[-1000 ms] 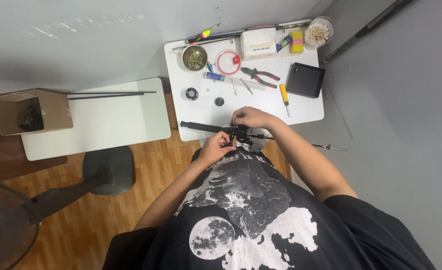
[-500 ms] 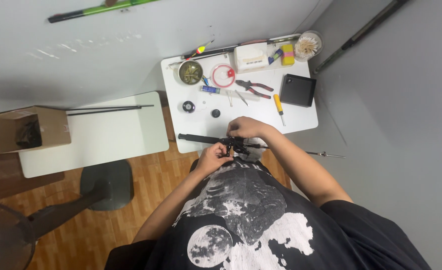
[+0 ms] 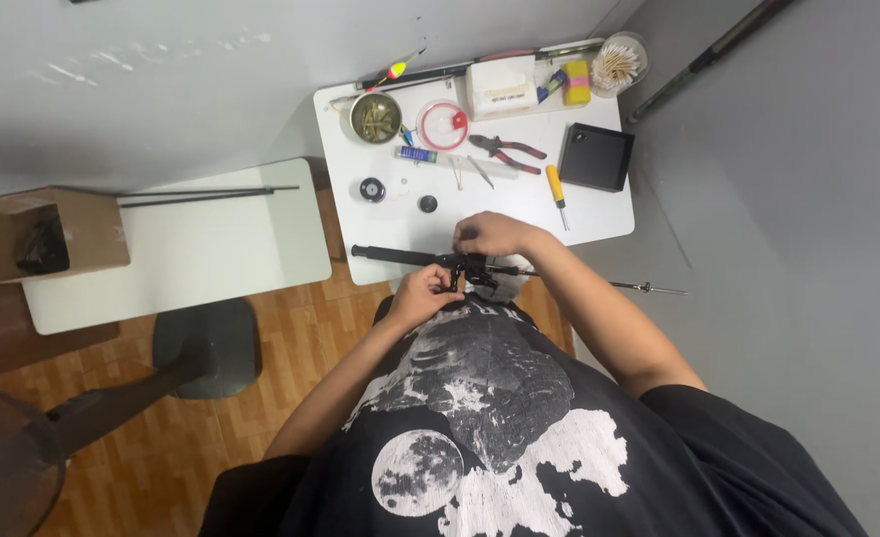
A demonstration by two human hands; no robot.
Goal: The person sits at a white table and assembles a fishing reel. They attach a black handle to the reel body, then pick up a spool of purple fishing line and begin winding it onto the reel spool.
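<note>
Hands (image 3: 460, 264) unmoved, still gripping black rod (image 3: 400, 256) and reel.

A small home hobby workbench is shown: beyond the hands, pliers (image 3: 504, 151), a screwdriver (image 3: 555, 189) and a fishing float (image 3: 396, 71) are laid on a white table (image 3: 599, 214).

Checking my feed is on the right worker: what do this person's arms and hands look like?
Both arms are bare below short black sleeves of a black T-shirt printed with white moons. The left hand and right hand are ungloved; no watch, ring or band shows.
</note>
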